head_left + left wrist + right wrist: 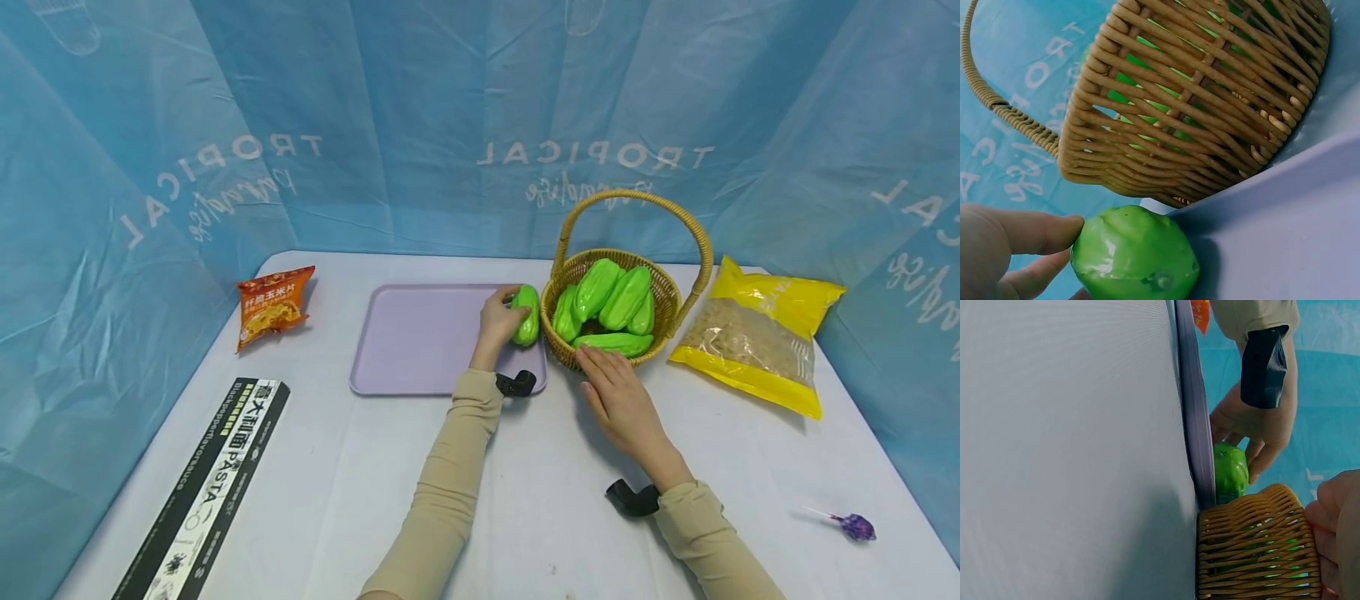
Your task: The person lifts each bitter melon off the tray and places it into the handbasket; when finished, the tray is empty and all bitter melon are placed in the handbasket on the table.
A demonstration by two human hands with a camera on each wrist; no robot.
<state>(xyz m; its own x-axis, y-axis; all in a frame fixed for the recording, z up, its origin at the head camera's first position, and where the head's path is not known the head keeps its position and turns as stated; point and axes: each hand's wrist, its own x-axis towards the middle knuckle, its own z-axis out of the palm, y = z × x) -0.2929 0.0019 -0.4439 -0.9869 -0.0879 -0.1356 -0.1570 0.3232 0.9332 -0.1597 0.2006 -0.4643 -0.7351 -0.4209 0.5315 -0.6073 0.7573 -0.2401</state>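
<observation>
Blue plastic sheeting printed with "TROPICAL" wraps the whole booth, and I'm looking down at a white table (525, 500) under it. My left hand (498, 323) is out over the right end of the lilac tray (420, 342), fingers and thumb curled round a green chayote (527, 315); from the left wrist view the fruit (1135, 253) sits right at the tray's edge, with my fingertips (1054, 231) pressed to its side. It looks to me as if it is touching or just above the tray surface, but I cannot tell which.

My right hand (618, 396) lies flat and relaxed on the table, fingers straight, tips at the near wall of the wicker basket (675, 300), holding nothing. The right wrist view shows those fingers against the weave (1254, 550).

The basket holds about five more green chayotes (611, 304), piled together below the arched handle. So by my reading, the move from basket to tray is barely begun: one fruit is at the tray, the rest are waiting, and most of the tray is bare.

Around the edges: an orange snack packet (272, 307) left of the tray, a long black pasta box (210, 483) near me on the left, a yellow bag (757, 342) right of the basket, and a small purple lollipop (855, 527) at far right.
</observation>
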